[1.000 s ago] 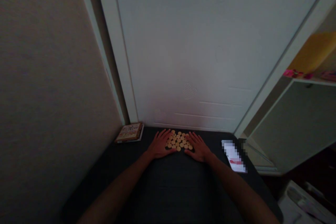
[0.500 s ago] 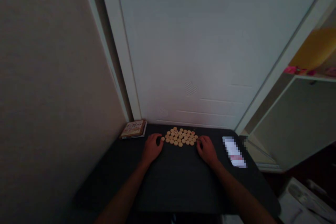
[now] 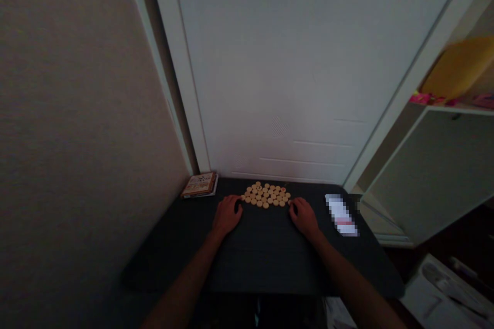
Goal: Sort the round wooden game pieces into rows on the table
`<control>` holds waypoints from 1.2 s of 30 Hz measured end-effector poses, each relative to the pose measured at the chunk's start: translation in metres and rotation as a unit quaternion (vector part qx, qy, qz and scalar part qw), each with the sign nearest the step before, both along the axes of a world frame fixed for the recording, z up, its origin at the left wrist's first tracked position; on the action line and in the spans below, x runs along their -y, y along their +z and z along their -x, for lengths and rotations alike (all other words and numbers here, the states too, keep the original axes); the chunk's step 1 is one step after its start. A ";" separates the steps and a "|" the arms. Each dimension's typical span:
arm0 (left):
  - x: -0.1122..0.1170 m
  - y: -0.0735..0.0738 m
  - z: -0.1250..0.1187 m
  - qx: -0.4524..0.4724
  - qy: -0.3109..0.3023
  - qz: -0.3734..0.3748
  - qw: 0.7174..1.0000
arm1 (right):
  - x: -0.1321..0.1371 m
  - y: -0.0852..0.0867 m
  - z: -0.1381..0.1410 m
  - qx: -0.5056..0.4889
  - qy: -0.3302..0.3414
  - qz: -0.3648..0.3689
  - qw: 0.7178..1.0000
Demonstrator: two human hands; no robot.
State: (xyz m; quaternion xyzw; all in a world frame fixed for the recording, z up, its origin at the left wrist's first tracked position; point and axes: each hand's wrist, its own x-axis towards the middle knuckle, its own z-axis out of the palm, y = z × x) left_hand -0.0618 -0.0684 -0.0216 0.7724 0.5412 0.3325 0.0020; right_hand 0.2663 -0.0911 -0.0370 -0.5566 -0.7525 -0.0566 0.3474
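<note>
Flanking pale round pieces [image 3: 265, 195] clustered towards the back of the desk [image 3: 254, 262], the left hand [image 3: 228, 212] and right hand [image 3: 304, 217] are resting apart, seemingly adjusting the cluster's ends; whether either is pinching a piece, one cannot tell; the next move is probably calling for a light touch.

Left hand [image 3: 227, 214]: formerly flat with fingers spread over the discs' left side; now fingers drawn together and curled, set at that end of the group

Right hand [image 3: 304, 216]: likewise curled rather than splayed, now at the right end; the pair stands wider apart

Wooden discs [image 3: 266, 195]: group now broader, both sides uncovered from beneath the fingers

Dark table [image 3: 266, 267]: near edge now in view, the camera's view having shifted
</note>
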 end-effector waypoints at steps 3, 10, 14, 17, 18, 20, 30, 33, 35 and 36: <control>0.004 0.004 -0.002 -0.004 -0.007 -0.006 1.000 | 0.001 -0.001 0.000 -0.005 -0.002 -0.006 1.000; 0.024 0.015 -0.012 -0.056 -0.111 -0.020 0.992 | 0.009 0.006 0.007 0.014 0.058 0.002 0.998; 0.036 0.017 -0.025 -0.077 -0.126 -0.017 0.989 | 0.015 0.009 0.022 0.031 0.106 0.018 0.994; 0.040 0.018 -0.033 -0.084 -0.111 -0.019 0.990 | 0.017 0.011 0.033 0.040 0.123 0.028 0.991; 0.040 0.018 -0.034 -0.086 -0.108 -0.019 0.990 | 0.018 0.012 0.035 0.044 0.128 0.032 0.990; 0.040 0.018 -0.034 -0.089 -0.107 -0.017 0.990 | 0.018 0.014 0.040 0.052 0.135 0.040 0.989; 0.037 0.014 -0.030 -0.080 -0.118 0.003 0.990 | 0.023 0.023 0.053 0.087 0.135 0.070 0.985; 0.037 0.014 -0.030 -0.083 -0.121 0.003 0.989 | 0.023 0.024 0.053 0.090 0.128 0.074 0.985; 0.036 0.013 -0.030 -0.081 -0.121 -0.001 0.989 | 0.023 0.024 0.053 0.093 0.125 0.076 0.985; 0.036 0.013 -0.030 -0.080 -0.121 -0.003 0.989 | 0.023 0.024 0.053 0.094 0.125 0.077 0.985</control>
